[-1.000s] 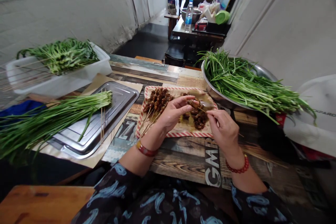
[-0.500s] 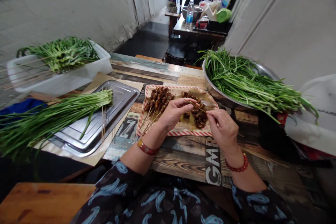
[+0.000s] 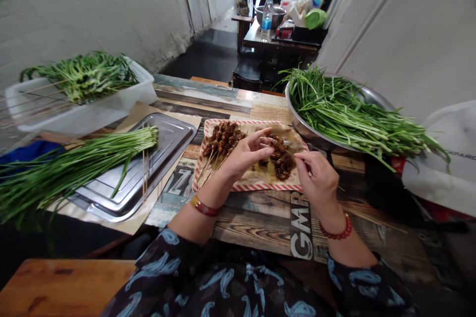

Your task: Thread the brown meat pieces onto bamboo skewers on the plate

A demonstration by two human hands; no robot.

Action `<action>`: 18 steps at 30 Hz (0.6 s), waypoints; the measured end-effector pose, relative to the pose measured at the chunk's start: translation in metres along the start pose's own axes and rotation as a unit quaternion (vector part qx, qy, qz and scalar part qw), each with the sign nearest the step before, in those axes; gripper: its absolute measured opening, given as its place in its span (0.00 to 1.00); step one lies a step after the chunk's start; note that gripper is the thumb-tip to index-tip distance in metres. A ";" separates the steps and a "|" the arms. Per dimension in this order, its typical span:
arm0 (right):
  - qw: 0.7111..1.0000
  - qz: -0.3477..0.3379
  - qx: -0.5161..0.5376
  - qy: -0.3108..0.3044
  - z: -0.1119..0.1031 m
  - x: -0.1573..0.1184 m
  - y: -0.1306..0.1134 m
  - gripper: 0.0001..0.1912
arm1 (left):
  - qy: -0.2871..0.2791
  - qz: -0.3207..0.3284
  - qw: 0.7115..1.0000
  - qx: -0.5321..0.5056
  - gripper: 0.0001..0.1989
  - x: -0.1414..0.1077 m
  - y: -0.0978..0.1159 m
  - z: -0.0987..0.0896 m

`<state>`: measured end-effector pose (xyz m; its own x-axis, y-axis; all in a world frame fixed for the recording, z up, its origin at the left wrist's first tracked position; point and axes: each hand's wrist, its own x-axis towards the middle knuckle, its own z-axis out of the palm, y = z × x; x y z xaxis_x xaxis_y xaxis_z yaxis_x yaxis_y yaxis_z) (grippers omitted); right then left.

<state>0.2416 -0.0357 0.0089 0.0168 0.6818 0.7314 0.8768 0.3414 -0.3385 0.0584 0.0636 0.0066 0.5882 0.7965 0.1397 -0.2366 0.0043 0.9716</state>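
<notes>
My right hand pinches a thin wooden skewer between thumb and fingertips; the stick's tail shows beyond the hand. Over the middle of the tray my left hand is open, thumb and fingers apart, close to the skewer's tip end. Below both hands lies a tray with a red-and-white striped rim. Loose brown glazed pieces sit in its right half in brownish liquid. Several loaded skewers of the same brown food are bunched at its left, sticks toward me and partly behind my left hand.
Left of the tray, long green chives and bare skewers lie across a metal lid on brown paper. A white bin holds skewered greens. At right a steel bowl overflows with chives. A person sits at a farther table.
My left thumb and fingers have parted and drawn slightly left, away from the skewer. My right hand keeps its pinch and has hardly moved.
</notes>
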 end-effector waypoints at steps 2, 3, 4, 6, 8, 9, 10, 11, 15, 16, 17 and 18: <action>1.000 0.010 0.000 0.016 -0.002 0.001 0.002 0.05 | 0.007 0.046 0.987 0.152 0.22 0.002 0.002 -0.006; 1.000 0.015 0.000 0.022 -0.002 0.001 0.003 0.05 | 0.003 0.074 0.967 0.245 0.17 0.003 0.002 -0.009; 1.000 0.018 0.000 0.025 -0.003 0.001 0.004 0.05 | -0.008 0.100 0.936 0.338 0.12 0.004 0.003 -0.011; 0.999 0.024 0.000 0.022 -0.003 0.002 0.005 0.05 | -0.046 0.134 0.862 0.487 0.06 0.005 0.004 -0.013; 0.999 0.027 0.000 0.018 -0.002 0.001 0.006 0.05 | -0.084 0.137 0.800 0.578 0.06 0.004 0.005 -0.012; 0.999 0.027 0.001 0.017 -0.002 0.001 0.006 0.05 | -0.097 0.133 0.776 0.609 0.06 0.003 0.005 -0.010; 1.000 0.026 0.001 0.018 -0.002 0.001 0.007 0.05 | -0.105 0.129 0.756 0.633 0.07 0.002 0.005 -0.008; 1.000 0.023 0.001 0.019 -0.001 0.001 0.007 0.05 | -0.113 0.124 0.739 0.652 0.07 0.001 0.004 -0.006; 1.000 0.020 -0.001 0.016 0.000 0.000 0.008 0.05 | -0.121 0.115 0.701 0.694 0.07 0.001 -0.005 -0.001; 1.000 0.022 -0.002 0.014 0.001 -0.001 0.008 0.05 | -0.119 0.115 0.697 0.697 0.06 0.001 -0.007 -0.001; 1.000 0.023 -0.003 0.011 0.001 -0.001 0.008 0.05 | -0.117 0.117 0.695 0.699 0.06 0.001 -0.009 -0.001; 1.000 0.025 -0.003 0.008 0.001 -0.002 0.008 0.05 | -0.112 0.120 0.696 0.699 0.06 0.001 -0.011 -0.001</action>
<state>0.2479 -0.0335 0.0044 0.0677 0.6877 0.7229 0.8776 0.3036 -0.3710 0.0607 0.0651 -0.0041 0.8048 0.5576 0.2034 0.5425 -0.8301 0.1289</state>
